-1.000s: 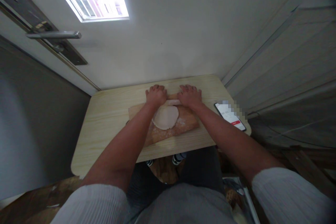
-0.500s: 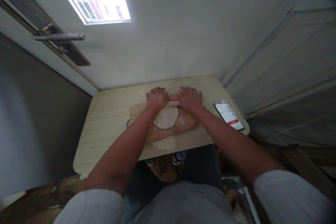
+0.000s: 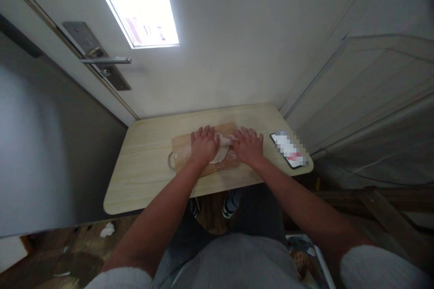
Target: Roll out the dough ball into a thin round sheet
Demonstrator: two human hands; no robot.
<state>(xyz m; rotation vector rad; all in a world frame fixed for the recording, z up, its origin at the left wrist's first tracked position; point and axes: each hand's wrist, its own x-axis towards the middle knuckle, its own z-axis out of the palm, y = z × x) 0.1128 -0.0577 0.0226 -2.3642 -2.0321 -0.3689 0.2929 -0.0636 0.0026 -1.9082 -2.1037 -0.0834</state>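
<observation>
A pale rolling pin (image 3: 225, 140) spans the gap between my two hands, dusted white. My left hand (image 3: 205, 143) is curled over its left end and my right hand (image 3: 248, 145) over its right end. Below the pin lies a flat sheet of dough (image 3: 221, 155), partly hidden by the pin and my left hand. Under the dough is a wooden cutting board (image 3: 182, 158) with white flour patches and a metal loop handle (image 3: 171, 161) at its left end.
The board rests on a light wood table (image 3: 142, 162) with rounded corners, against a white door (image 3: 217, 72). A phone (image 3: 289, 150) lies near the table's right edge. The door handle (image 3: 108, 60) juts out at upper left. A crumpled white scrap (image 3: 107, 230) is on the floor.
My hands and the rolling pin have come nearer to me, from the dough's far edge onto the dough, covering more of it. The camera view has also shifted.
</observation>
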